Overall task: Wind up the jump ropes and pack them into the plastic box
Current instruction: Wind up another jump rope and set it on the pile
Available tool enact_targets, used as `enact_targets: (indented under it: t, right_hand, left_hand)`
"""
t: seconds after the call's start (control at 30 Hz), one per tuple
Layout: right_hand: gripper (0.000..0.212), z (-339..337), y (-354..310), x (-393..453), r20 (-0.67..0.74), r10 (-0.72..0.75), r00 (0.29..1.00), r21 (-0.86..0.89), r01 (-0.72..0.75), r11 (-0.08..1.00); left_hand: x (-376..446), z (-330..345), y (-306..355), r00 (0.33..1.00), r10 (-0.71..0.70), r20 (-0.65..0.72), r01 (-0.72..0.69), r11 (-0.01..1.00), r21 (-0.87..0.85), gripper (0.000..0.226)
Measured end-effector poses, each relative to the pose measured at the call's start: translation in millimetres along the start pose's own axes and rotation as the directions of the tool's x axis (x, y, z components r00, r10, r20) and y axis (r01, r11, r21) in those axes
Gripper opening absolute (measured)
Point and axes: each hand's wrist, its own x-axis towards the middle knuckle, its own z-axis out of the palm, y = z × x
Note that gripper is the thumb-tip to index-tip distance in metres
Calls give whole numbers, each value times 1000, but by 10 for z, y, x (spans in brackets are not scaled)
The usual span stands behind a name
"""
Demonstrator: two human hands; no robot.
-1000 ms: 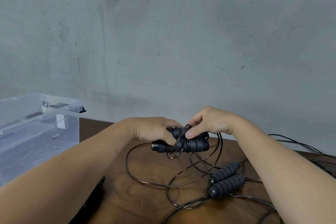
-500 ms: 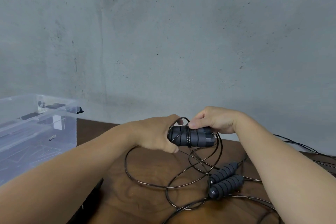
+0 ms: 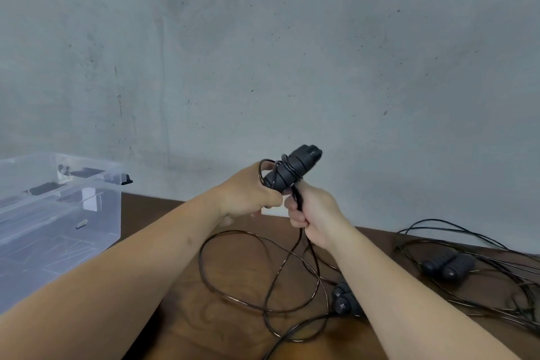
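My left hand (image 3: 248,196) grips the lower end of a pair of black foam jump-rope handles (image 3: 292,171), raised above the table and tilted up to the right. A few turns of thin black cord wrap the handles. Just below them, my right hand (image 3: 312,210) grips the same cord (image 3: 230,278), which hangs down and loops loosely over the brown table (image 3: 163,207). The clear plastic box (image 3: 58,213) stands open at the left edge.
A second pair of handles (image 3: 343,301) lies under my right forearm. A third pair (image 3: 450,266) lies at the right in a loose tangle of cord (image 3: 496,295). A grey concrete wall rises behind the table.
Both hands lifted the handles up off the table and tilted them upright. My right hand moved from the top of the handles to the cord beneath them.
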Motion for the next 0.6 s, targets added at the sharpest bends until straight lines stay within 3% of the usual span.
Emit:
enact_targets:
  t: [0.07, 0.17, 0.3, 0.37, 0.47, 0.53, 0.6]
  right_hand:
    - [35, 103, 54, -86, 5, -2, 1000, -194, 3, 981]
    - [28, 206, 64, -163, 58, -2, 998, -420, 26, 907]
    - [26, 227, -4, -224, 95, 40, 995, -601, 25, 799]
    - [26, 233, -20, -248, 119, 62, 991, -672, 34, 740]
    - [31, 201, -144, -208, 142, -66, 988, -863, 156, 481]
    - [34, 171, -300, -167, 222, -155, 963, -932, 257, 256]
    - [22, 148, -486, -149, 312, -158, 937, -942, 326, 77]
  left_hand:
    - [74, -53, -5, 993, -19, -115, 31, 994, 103, 60]
    - [133, -81, 2, 975, 33, -221, 72, 890, 450, 66]
    - [215, -28, -105, 943, 95, -320, 130, 779, 614, 41]
    - [239, -76, -147, 922, 119, -369, 198, 673, 712, 35]
    - [231, -137, -204, 938, 146, -315, 226, 431, 874, 39]
    - [207, -108, -229, 965, 162, -208, 155, 289, 945, 40]
    - [151, -67, -197, 984, 166, -59, 21, 227, 974, 35]
